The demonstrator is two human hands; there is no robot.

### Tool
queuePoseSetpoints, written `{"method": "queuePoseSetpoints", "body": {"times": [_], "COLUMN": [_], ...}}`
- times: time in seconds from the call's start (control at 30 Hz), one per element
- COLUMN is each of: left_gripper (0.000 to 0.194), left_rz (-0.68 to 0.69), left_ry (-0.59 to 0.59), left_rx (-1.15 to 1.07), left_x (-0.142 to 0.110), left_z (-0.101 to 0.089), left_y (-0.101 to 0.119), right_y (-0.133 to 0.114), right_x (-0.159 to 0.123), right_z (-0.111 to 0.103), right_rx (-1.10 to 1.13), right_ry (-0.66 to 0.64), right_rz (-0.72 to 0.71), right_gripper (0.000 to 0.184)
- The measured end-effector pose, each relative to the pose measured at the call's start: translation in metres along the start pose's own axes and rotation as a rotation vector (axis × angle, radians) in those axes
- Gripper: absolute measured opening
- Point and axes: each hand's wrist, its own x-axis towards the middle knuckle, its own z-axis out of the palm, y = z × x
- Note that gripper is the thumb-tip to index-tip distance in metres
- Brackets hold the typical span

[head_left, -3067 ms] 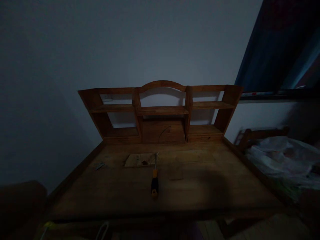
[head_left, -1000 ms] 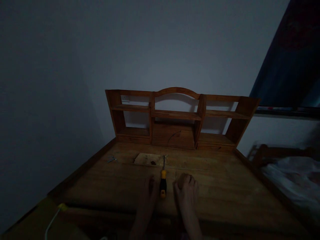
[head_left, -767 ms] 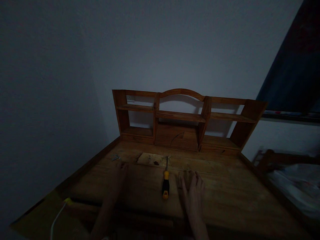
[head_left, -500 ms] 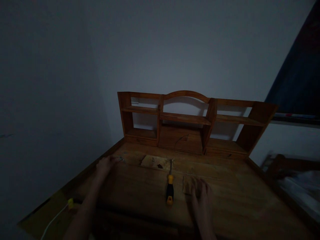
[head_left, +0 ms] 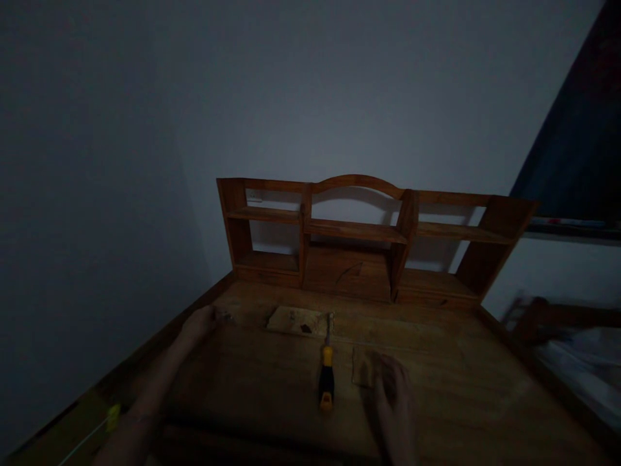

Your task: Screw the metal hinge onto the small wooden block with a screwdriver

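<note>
I can't tell either grip in this gloom: left hand (head_left: 200,320) at metal bits (head_left: 226,316), ten o'clock, right hand (head_left: 396,395) by a brown piece (head_left: 362,369), four, screwdriver (head_left: 326,380) between on the tabletop (head_left: 272,375), handle toward six, presumably for easy reach.

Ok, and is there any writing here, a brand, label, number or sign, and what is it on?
No words, labels, brands, numbers or signs can be read.
Screwdriver: too dark and small to tell whether its handle is marked.
Wall socket: too small to make out any print.
Desk's shelf unit: no lettering shows; a dark curved line crosses its lower middle panel.
Dark curtain: a faint reddish patch, no readable text.
</note>
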Motion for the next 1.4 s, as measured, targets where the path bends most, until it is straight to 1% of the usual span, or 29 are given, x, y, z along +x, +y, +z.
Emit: {"method": "queuePoseSetpoints", "body": {"times": [0.03, 0.07, 0.1, 0.13, 0.17, 0.2, 0.23, 0.27, 0.33, 0.37, 0.4, 0.43, 0.47, 0.53, 0.6, 0.63, 0.67, 0.77, 0.83, 0.93, 1.0, 1.07, 1.13, 1.27, 1.4], "left_gripper": [0.025, 0.024, 0.024, 0.025, 0.025, 0.025, 0.024, 0.022, 0.020, 0.022, 0.023, 0.023, 0.023, 0.020, 0.016, 0.015, 0.018, 0.033, 0.039, 0.046, 0.049, 0.051, 0.052, 0.049, 0.051], "left_rz": [0.016, 0.037, 0.068, 0.113, 0.211, 0.335, 0.455, 0.548, 0.698, 0.774, 0.818, 0.824, 0.798, 0.691, 0.560, 0.479, 0.386, 0.120, 0.023, -0.034, -0.048, -0.056, -0.064, -0.118, -0.136], "left_ry": [0.010, 0.037, 0.083, 0.129, 0.173, 0.190, 0.191, 0.190, 0.156, 0.095, 0.042, 0.007, -0.017, -0.030, -0.061, -0.085, -0.111, -0.211, -0.293, -0.381, -0.403, -0.408, -0.402, -0.362, -0.406], "left_rx": [-0.031, -0.075, -0.134, -0.208, -0.314, -0.424, -0.523, -0.595, -0.674, -0.707, -0.762, -0.815, -0.860, -0.933, -1.019, -1.093, -1.181, -1.408, -1.469, -1.519, -1.544, -1.557, -1.581, -1.630, -1.656], "left_x": [-0.001, -0.002, -0.005, -0.008, -0.012, -0.017, -0.022, -0.026, -0.034, -0.037, -0.040, -0.042, -0.043, -0.045, -0.046, -0.047, -0.047, -0.049, -0.050, -0.052, -0.054, -0.055, -0.057, -0.060, -0.060], "left_z": [0.000, 0.001, 0.003, 0.006, 0.011, 0.019, 0.029, 0.041, 0.069, 0.085, 0.099, 0.114, 0.126, 0.147, 0.161, 0.165, 0.168, 0.172, 0.173, 0.175, 0.175, 0.173, 0.170, 0.165, 0.171], "left_y": [0.006, 0.017, 0.034, 0.056, 0.083, 0.113, 0.144, 0.175, 0.228, 0.246, 0.260, 0.268, 0.272, 0.272, 0.268, 0.267, 0.266, 0.268, 0.268, 0.267, 0.267, 0.268, 0.270, 0.275, 0.275], "right_y": [-0.002, -0.007, -0.014, -0.022, -0.032, -0.042, -0.051, -0.057, -0.058, -0.052, -0.043, -0.031, -0.018, 0.005, 0.019, 0.022, 0.023, 0.021, 0.021, 0.026, 0.030, 0.032, 0.032, 0.031, 0.031], "right_x": [0.005, 0.012, 0.021, 0.034, 0.049, 0.065, 0.082, 0.098, 0.125, 0.135, 0.141, 0.145, 0.146, 0.145, 0.141, 0.139, 0.137, 0.133, 0.132, 0.131, 0.131, 0.131, 0.131, 0.129, 0.126], "right_z": [-0.003, -0.005, -0.007, -0.007, -0.006, -0.003, 0.003, 0.010, 0.028, 0.037, 0.045, 0.051, 0.055, 0.059, 0.060, 0.061, 0.061, 0.065, 0.067, 0.069, 0.069, 0.067, 0.066, 0.065, 0.067], "right_rx": [0.034, 0.063, 0.079, 0.081, 0.077, 0.068, 0.056, 0.050, 0.041, 0.030, 0.027, 0.034, 0.043, 0.045, 0.028, 0.021, 0.018, 0.000, -0.029, -0.068, -0.090, -0.116, -0.137, -0.156, -0.165], "right_ry": [-0.009, -0.019, -0.034, -0.050, -0.053, -0.068, -0.108, -0.156, -0.229, -0.270, -0.304, -0.313, -0.308, -0.309, -0.335, -0.337, -0.309, -0.229, -0.229, -0.250, -0.236, -0.230, -0.252, -0.296, -0.289], "right_rz": [0.007, 0.012, 0.035, 0.050, 0.035, -0.011, -0.076, -0.148, -0.305, -0.374, -0.418, -0.445, -0.456, -0.477, -0.516, -0.529, -0.544, -0.599, -0.628, -0.654, -0.674, -0.683, -0.672, -0.638, -0.627], "right_gripper": [0.034, 0.033, 0.032, 0.031, 0.029, 0.029, 0.028, 0.027, 0.028, 0.029, 0.030, 0.032, 0.031, 0.027, 0.027, 0.027, 0.028, 0.031, 0.034, 0.040, 0.044, 0.046, 0.048, 0.051, 0.051]}}
